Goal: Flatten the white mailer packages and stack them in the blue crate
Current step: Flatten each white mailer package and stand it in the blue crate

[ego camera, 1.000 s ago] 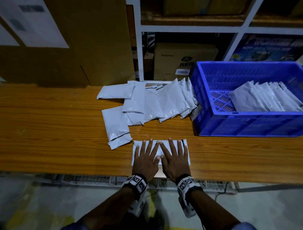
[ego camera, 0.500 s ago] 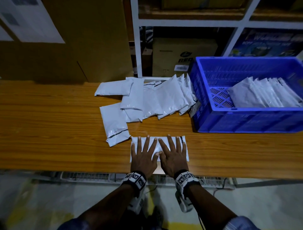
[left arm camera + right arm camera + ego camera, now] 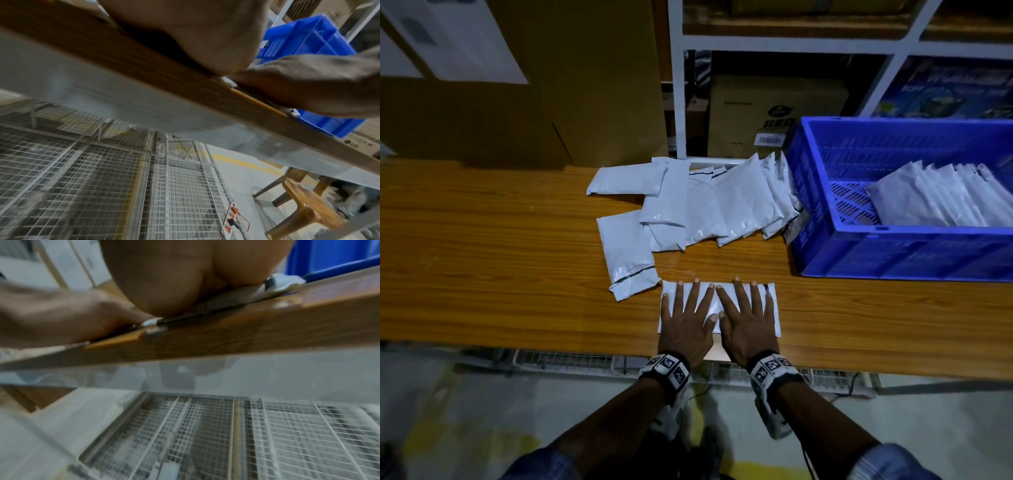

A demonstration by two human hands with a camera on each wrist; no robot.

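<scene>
Head view: one white mailer (image 3: 719,306) lies crosswise at the near edge of the wooden surface (image 3: 482,274), both palms flat on it. Left hand (image 3: 686,320) covers its left half, right hand (image 3: 748,320) its right half; thumbs nearly meet at the middle.

Risks, as judged from here:
- The mailer sits right at the surface edge, and something pale pokes out past the edge between the wrists. A push toward the body could slide the mailer off onto the floor.
- Slick plastic under flat palms: uneven pressure may skew it or trap air at one end, so it springs back puffy.
- The loose pile of mailers (image 3: 705,209) is just beyond, one touching or nearly touching the pressed mailer's left corner; a sweep outward could knock it.

Grip: neither hand is grasping. Fingers on both are straight and spread, pressing down; nothing is pinched or curled round. Wrist views show only palm heels on the surface edge, blurred.

Blue crate (image 3: 893,253) stands to the right, well apart from the hands, with a row of mailers already leaning inside.
</scene>
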